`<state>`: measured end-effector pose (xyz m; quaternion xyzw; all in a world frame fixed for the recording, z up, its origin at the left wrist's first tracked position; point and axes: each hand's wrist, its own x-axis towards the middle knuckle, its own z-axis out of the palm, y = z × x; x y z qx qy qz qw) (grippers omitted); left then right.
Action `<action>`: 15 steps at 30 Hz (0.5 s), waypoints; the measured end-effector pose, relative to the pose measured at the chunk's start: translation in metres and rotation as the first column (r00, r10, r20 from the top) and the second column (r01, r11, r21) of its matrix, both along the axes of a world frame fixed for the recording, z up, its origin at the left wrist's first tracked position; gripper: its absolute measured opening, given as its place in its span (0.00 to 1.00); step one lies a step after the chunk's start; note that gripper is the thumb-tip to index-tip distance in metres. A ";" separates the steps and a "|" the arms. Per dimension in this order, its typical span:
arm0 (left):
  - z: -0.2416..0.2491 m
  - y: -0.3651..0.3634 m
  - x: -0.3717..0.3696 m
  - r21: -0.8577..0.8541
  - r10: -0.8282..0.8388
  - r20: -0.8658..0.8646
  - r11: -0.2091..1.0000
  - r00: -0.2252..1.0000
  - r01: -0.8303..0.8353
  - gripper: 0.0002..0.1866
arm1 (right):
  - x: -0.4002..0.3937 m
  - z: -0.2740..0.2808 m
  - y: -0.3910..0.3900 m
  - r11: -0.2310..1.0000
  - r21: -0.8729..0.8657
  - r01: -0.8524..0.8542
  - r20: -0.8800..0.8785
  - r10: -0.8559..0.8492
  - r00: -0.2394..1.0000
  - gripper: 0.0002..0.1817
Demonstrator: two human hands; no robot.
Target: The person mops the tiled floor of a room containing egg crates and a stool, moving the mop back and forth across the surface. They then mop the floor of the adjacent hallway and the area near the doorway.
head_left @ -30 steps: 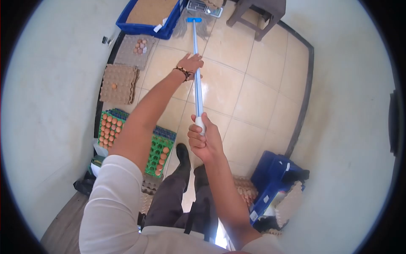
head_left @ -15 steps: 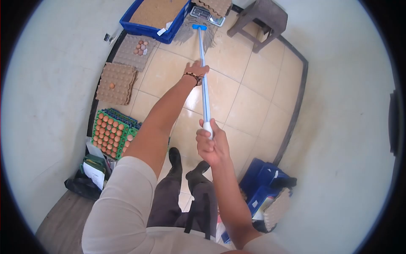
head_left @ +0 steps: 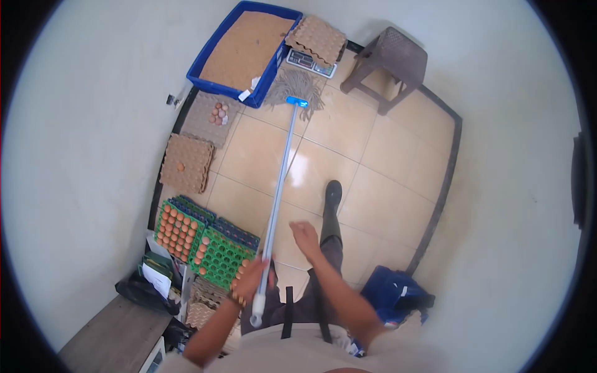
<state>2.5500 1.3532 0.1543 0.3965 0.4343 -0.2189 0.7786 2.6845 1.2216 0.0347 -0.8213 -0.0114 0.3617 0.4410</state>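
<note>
The left hand point(head_left: 252, 278) is gripping the mop point(head_left: 278, 186) near the handle's end. The right hand point(head_left: 305, 237) is hanging open beside it — touching nothing.

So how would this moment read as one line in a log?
left hand: grips mop handle | right hand: off handle, open | mop head: on floor by blue crate

The left hand point(head_left: 252, 278), a beaded band at its wrist, is closed in a grip with the forearm bent close in front of the body. The right hand point(head_left: 306, 237) hangs free just beside it, fingers loosely curled, its forearm angled up from the torso.
</note>
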 end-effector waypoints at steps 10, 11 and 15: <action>0.003 -0.099 0.064 0.072 0.157 -0.458 0.988 0.875 -0.139 0.23 | 0.230 -0.254 0.145 0.985 -0.163 0.064 -0.090 -0.079 0.993 0.23; -0.007 -0.101 0.096 0.376 0.044 -0.289 0.924 0.956 0.071 0.24 | 0.239 -0.278 0.148 0.979 -0.205 0.002 0.006 -0.001 1.000 0.23; -0.020 -0.086 0.149 0.238 0.153 -0.416 0.970 0.896 -0.055 0.20 | 0.302 -0.225 0.174 0.978 -0.201 0.049 -0.153 -0.081 0.985 0.24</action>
